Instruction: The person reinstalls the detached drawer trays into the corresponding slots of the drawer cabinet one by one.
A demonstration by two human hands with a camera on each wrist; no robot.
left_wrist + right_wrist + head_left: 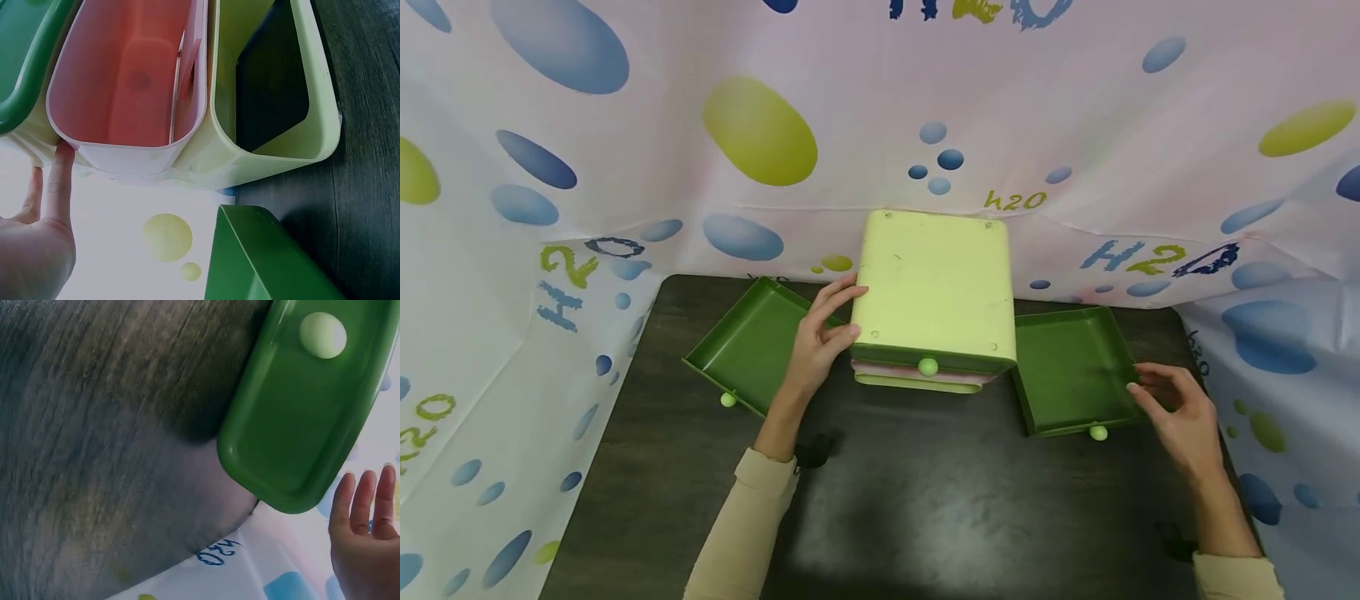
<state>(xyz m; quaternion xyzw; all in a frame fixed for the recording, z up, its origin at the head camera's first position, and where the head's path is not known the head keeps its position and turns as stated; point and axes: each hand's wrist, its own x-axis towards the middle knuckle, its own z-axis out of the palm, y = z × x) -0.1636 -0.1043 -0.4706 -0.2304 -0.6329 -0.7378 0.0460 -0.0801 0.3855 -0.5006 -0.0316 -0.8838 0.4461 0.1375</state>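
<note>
Before me: dark wood-grained tabletop (940, 467), pale glare patch (958, 529) on side nearer me. Pale sheet (850, 100) rises behind it and along both sides, creased at back. Big yellow-green oval (760, 131) printed on back part, big blue oval (561, 46) farther to my left. Four blue dots (951, 159) clustered near middle. H2O lettering (1161, 259) to my right, tilted lettering (567, 283) to my left.

3 green drawers (1067, 371), pale-yellow cabinet top (934, 279), spotted white cloth (865, 108)
</note>
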